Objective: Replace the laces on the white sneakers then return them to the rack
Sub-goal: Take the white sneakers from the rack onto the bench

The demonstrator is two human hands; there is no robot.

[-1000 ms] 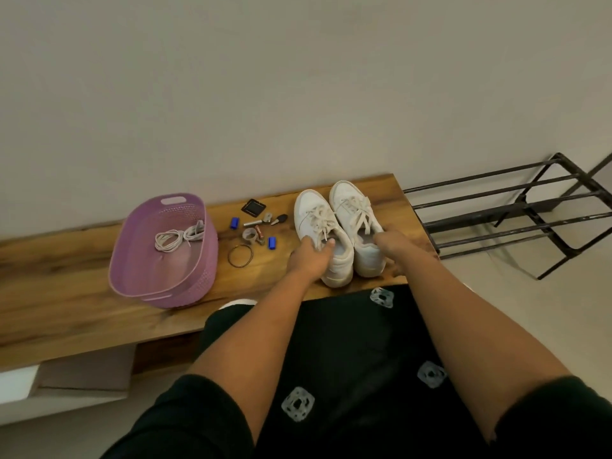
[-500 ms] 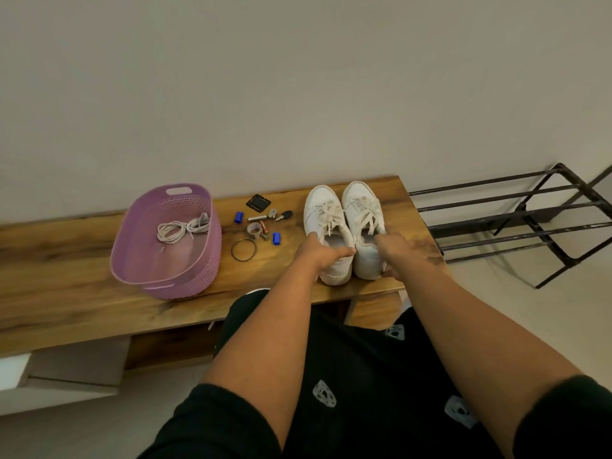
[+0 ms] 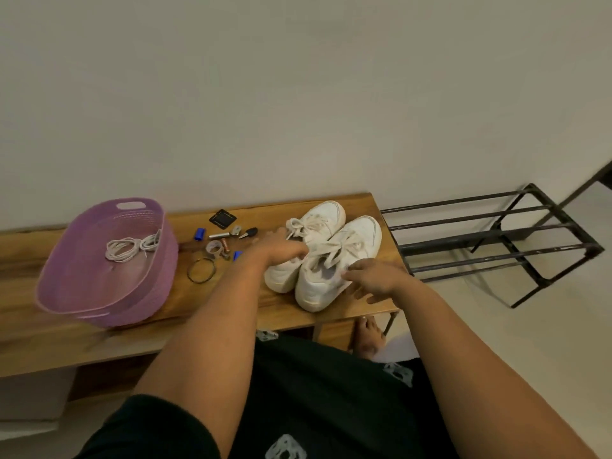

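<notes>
I can read no text, label, brand or number on anything in my view here.

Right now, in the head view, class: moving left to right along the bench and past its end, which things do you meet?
Purple basket → wire ring → black square patch → white sneakers → black metal rack.

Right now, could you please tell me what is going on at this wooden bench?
A person sits at the wooden bench with a pair of white lace-up sneakers on it, both still laced. The left hand rests on the left sneaker's opening; the right hand, fingers spread, touches the right sneaker's side. A coiled white lace waits in the purple plastic basket. The black metal rack stands bare beside the bench.
</notes>
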